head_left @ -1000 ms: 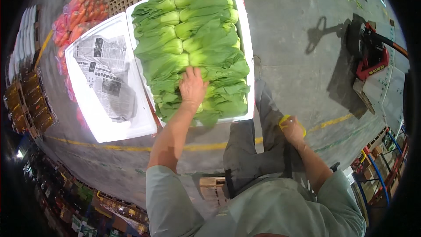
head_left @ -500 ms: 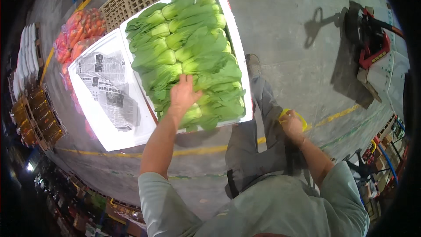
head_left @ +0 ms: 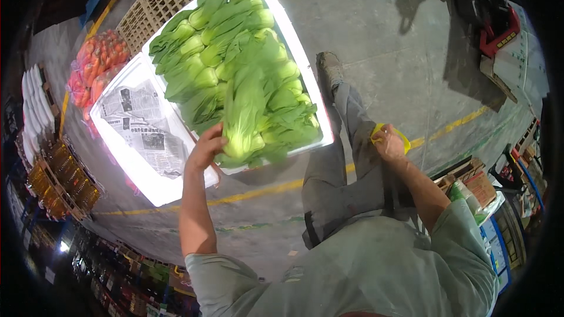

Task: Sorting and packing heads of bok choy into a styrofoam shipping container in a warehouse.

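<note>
**Fingers (head_left: 218, 143) of L hand (head_left: 201, 151) touch base of one bok choy head (head_left: 244, 108)**

Head view: L fingers are bent, w/ their tips against the pale base of this head, at the near L part of the white foam box (head_left: 296, 41). How firmly they close on it, I cannot tell, bec. the grip is partly hidden. The head is on top of the other bok choy (head_left: 188, 47), base toward the person, leaves pointing away; it is a bit blurred. The others are packed in rows, most of them lying crosswise.

R hand (head_left: 389, 145) is near the R leg (head_left: 361, 147), well apart from the box. Its fingers are folded on a yellow thing (head_left: 406, 142), curved; exact kind not clear.

Just L of the box is a white foam lid (head_left: 141, 185) w/ printed newspaper (head_left: 147, 111) on it. Beyond the lid are bags of carrots (head_left: 103, 56); beyond the box, a beige lattice pallet (head_left: 167, 3). Yellow line (head_left: 258, 192) runs across the grey floor (head_left: 364, 47). Far R is a red & black machine (head_left: 499, 32).
</note>
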`<state>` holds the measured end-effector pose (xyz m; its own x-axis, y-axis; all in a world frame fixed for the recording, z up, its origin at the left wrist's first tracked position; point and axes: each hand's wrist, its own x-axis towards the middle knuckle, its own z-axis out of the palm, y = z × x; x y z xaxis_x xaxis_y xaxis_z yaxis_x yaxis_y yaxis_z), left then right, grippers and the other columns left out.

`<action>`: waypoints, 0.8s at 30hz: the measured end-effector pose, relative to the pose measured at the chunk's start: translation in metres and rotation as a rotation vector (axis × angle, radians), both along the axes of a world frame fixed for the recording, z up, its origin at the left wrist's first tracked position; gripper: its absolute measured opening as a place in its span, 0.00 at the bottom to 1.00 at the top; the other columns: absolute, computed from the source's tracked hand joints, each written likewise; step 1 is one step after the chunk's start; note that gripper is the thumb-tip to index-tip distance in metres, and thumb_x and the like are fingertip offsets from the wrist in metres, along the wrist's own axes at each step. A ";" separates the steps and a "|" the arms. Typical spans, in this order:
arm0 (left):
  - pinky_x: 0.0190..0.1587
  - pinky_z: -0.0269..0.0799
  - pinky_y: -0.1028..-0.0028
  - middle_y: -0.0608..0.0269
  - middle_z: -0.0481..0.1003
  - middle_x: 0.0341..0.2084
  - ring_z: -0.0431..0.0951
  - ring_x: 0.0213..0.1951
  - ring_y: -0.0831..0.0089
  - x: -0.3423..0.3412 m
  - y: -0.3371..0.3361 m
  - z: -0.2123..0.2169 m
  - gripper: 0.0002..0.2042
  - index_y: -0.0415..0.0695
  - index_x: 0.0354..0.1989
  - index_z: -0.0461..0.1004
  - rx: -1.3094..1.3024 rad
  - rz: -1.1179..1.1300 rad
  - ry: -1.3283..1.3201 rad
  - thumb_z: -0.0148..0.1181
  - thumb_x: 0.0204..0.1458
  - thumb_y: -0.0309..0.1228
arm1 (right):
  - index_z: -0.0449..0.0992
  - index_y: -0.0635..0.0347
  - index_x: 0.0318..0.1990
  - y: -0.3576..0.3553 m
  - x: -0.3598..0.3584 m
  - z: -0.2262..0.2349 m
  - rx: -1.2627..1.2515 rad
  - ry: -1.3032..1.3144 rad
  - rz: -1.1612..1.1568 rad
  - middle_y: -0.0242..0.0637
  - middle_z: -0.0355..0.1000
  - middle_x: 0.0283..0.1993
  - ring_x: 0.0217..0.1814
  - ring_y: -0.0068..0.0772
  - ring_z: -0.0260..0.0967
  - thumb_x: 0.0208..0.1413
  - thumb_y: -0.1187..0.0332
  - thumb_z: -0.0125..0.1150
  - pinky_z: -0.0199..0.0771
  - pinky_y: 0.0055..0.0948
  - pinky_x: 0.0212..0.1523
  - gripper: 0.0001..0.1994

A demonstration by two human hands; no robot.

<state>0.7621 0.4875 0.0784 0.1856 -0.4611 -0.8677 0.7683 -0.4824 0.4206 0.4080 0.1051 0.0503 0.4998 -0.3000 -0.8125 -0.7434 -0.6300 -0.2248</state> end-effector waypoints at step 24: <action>0.56 0.61 0.49 0.57 0.66 0.56 0.64 0.58 0.51 -0.165 -0.020 0.039 0.35 0.48 0.63 0.58 -0.523 1.135 -0.138 0.55 0.51 0.56 | 0.78 0.50 0.40 -0.025 0.053 0.033 0.118 -0.347 0.270 0.47 0.62 0.53 0.51 0.54 0.67 0.43 0.69 0.57 0.69 0.43 0.51 0.14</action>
<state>0.5972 0.4675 0.1174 0.7769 -0.2646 -0.5714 0.5746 0.6689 0.4716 0.4615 0.0801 0.0833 0.7962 -0.0370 -0.6039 -0.4238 -0.7464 -0.5131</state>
